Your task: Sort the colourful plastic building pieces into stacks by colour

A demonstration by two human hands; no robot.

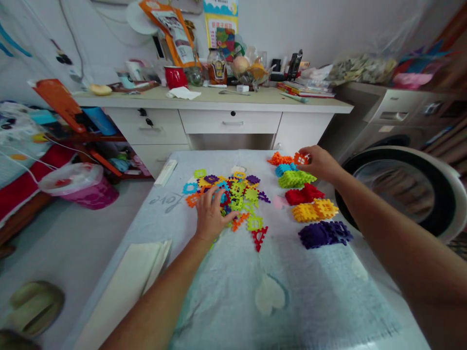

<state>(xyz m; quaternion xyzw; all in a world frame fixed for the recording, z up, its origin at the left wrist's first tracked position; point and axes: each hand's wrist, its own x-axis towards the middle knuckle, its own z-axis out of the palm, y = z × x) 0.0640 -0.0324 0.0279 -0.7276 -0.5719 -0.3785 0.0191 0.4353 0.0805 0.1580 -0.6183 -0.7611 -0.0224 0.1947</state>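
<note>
My left hand (210, 214) rests over a mixed pile of plastic building pieces (239, 188), its fingers apart and touching the pile; the pieces beneath are partly hidden. At the far right of the table, my right hand (321, 163) pinches an orange square building piece (299, 159) with window-like holes. That piece is beside the orange row (280, 159). Nearer to me lie sorted rows: blue (285, 168), lime green (296, 179), red (303, 194), yellow (314, 210) and dark purple (324, 234). A red triangle piece (259, 238) lies at the pile's near edge.
A pale cloth (233, 291) covers the table. Folded white material (142, 265) and a white box (166, 172) lie along its left side. Behind stands a cluttered desk (233, 100). An open washing machine door (399, 192) is at right, a pink bin (82, 187) at left.
</note>
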